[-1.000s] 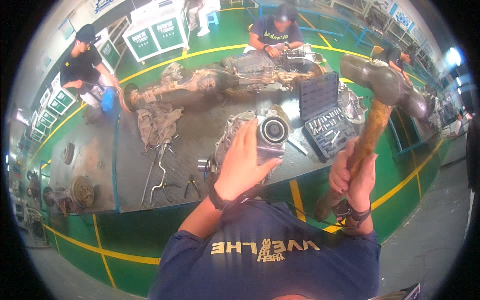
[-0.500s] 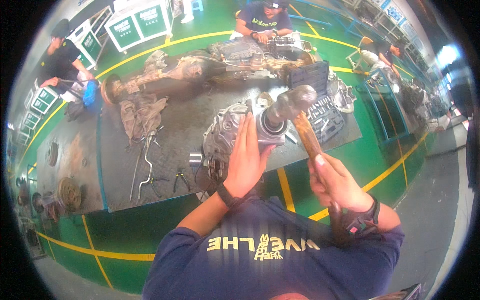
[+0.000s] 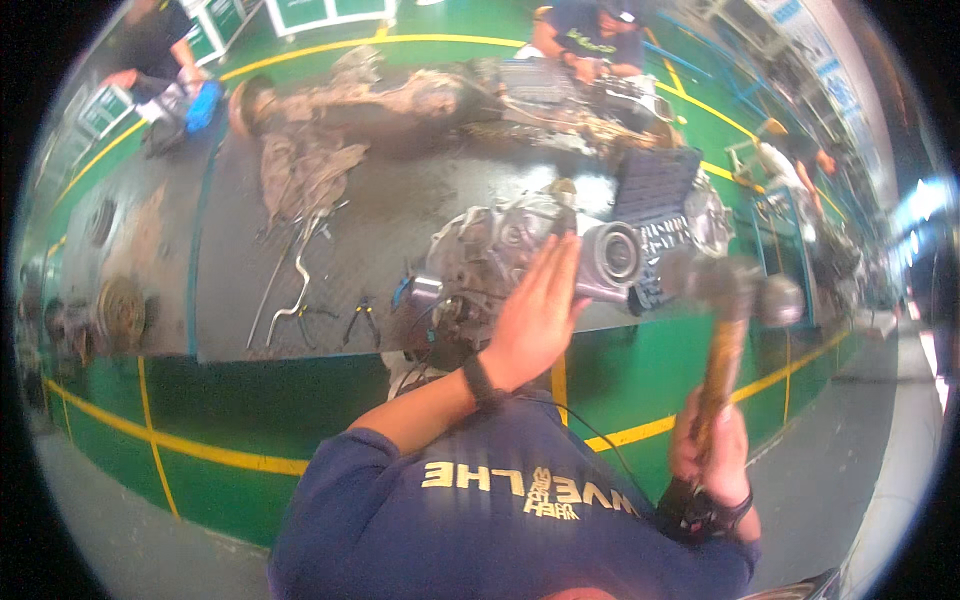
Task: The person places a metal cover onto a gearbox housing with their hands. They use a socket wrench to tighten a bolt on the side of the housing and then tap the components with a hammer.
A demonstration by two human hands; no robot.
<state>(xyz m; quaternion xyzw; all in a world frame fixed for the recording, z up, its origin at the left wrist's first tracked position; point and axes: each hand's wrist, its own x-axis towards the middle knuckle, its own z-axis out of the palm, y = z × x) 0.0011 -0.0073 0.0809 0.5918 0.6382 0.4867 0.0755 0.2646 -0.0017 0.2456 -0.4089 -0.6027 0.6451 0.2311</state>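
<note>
My left hand point(image 3: 538, 318) lies with its fingers stretched out against a silver metal gearbox housing point(image 3: 505, 242) near the front edge of the workbench. A round, ringed opening point(image 3: 610, 253) shows at the housing's right end. In my right hand point(image 3: 712, 445) is a hammer point(image 3: 722, 365), gripped by its wooden handle. Its rounded metal head, blurred by motion, stands upright to the right of the opening, apart from the housing.
Behind the housing stands an open dark tool case point(image 3: 655, 190) with sockets. A long rusty axle point(image 3: 340, 105) lies across the back. Pliers point(image 3: 362, 322), bent metal rods point(image 3: 291, 290) and a brown cloth point(image 3: 305, 175) are at left. Other people work around the bench.
The hammer has swung away from the ringed opening, to the right, and my right hand has moved lower. My left hand stays on the housing. The whole view has shifted.
</note>
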